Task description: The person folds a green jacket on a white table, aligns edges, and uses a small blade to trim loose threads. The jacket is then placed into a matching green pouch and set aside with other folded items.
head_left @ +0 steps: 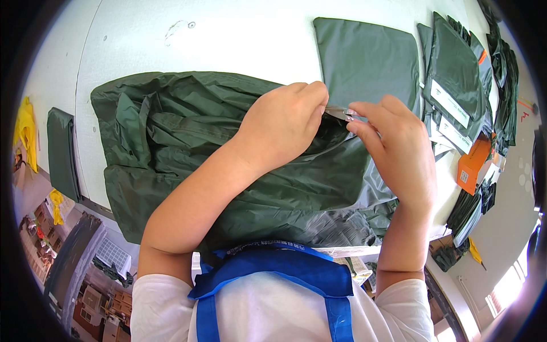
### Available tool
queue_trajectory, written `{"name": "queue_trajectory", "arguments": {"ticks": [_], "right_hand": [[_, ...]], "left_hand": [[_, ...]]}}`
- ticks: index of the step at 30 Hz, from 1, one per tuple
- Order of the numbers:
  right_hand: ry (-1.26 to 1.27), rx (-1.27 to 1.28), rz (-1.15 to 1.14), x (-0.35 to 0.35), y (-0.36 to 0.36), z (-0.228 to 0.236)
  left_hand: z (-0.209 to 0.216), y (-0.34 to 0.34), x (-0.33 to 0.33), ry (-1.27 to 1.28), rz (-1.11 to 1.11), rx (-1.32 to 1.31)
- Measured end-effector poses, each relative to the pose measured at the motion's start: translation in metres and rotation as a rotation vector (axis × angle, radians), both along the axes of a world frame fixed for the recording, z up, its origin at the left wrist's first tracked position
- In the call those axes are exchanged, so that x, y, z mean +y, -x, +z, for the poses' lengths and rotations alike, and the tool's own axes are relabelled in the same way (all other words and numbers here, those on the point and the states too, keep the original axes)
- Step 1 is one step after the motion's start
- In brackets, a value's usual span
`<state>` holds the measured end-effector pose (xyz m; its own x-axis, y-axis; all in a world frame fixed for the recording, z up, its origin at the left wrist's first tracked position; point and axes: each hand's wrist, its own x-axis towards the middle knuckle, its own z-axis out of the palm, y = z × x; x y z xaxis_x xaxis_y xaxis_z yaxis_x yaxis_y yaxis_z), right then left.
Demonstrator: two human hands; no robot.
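A dark green, shiny waterproof garment (188, 137) lies crumpled across the white table in front of me. Over its right part my two hands meet. My left hand (285, 122) is closed in a fist, thumb and fingers pressed together. Between the hands is a small, shiny metal piece (337, 112), narrow like a blade; its exact kind is unclear. My right hand (396, 139) pinches at the right end of this piece with thumb and forefinger. What lies inside my left fist is hidden. Just below the hands, the fabric forms an open fold.
A flat folded green piece (367, 57) lies beyond my hands. Several packed green garments with white labels (450, 102) are stacked at the right, near an orange card (474, 165). A dark folded bundle (61, 151) sits at the table's left edge. The white table (137, 40) extends behind.
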<state>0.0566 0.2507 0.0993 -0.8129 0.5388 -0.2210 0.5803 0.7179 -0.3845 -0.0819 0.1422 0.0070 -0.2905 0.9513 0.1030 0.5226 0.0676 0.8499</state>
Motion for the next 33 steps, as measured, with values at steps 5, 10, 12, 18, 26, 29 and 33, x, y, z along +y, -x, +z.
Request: {"name": "queue_trajectory", "arguments": {"ticks": [5,10,12,18,26,29,33], "right_hand": [[0.078,0.093,-0.045,0.014,-0.01,-0.005],[0.398,0.229,-0.386,0.017,-0.008,-0.026],[0.569,0.216,-0.4,0.012,-0.002,-0.045],[0.791,0.223,-0.47,0.009,-0.009,-0.066],[0.757,0.363,-0.418,-0.003,-0.021,-0.067],[0.767,0.409,-0.423,-0.005,-0.026,-0.072],[0.712,0.422,-0.378,-0.009,-0.025,-0.072]], "left_hand": [[0.002,0.004,0.001,0.027,0.056,-0.122],[0.002,0.007,0.0,0.067,0.078,-0.333],[0.0,0.005,0.0,0.056,0.075,-0.356],[0.0,0.018,-0.006,0.172,0.179,-0.575],[0.008,0.02,-0.001,-0.109,0.119,-0.063],[0.013,-0.002,-0.01,-0.037,0.032,0.073],[0.006,-0.01,-0.01,0.012,0.098,-0.058]]}}
